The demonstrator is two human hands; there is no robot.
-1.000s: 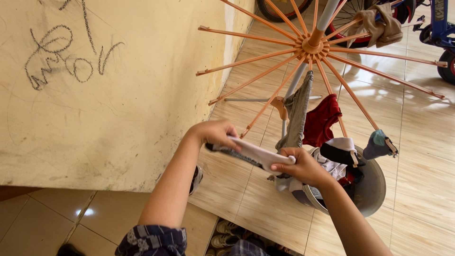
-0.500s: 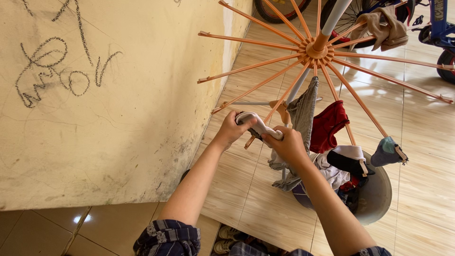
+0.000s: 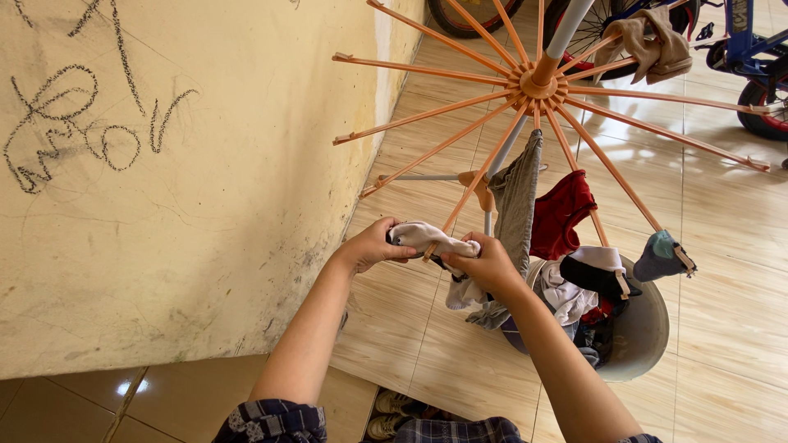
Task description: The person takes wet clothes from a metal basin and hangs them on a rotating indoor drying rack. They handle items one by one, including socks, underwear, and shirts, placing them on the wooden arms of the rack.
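Both of my hands hold a white sock with dark trim (image 3: 428, 236) over the tip of one orange arm of a spoked drying rack (image 3: 538, 82). My left hand (image 3: 371, 244) grips the sock's left end. My right hand (image 3: 486, 264) pinches its right end, and part of the sock hangs below that hand. On neighbouring arms hang a grey cloth (image 3: 517, 193), a red garment (image 3: 560, 213), a black and white sock (image 3: 593, 267) and a teal and grey sock (image 3: 657, 254).
A metal basin (image 3: 644, 332) with several clothes stands on the tiled floor under the rack. A scribbled yellow wall (image 3: 189, 172) is close on the left. Bicycles (image 3: 751, 57) stand at the back, a beige cloth (image 3: 648, 41) hangs on a far arm, and shoes (image 3: 386, 414) lie near my feet.
My hands have lifted the sock from stretched out below the rack up onto the end of an orange arm, and have come closer together. The sock now drapes over that arm.
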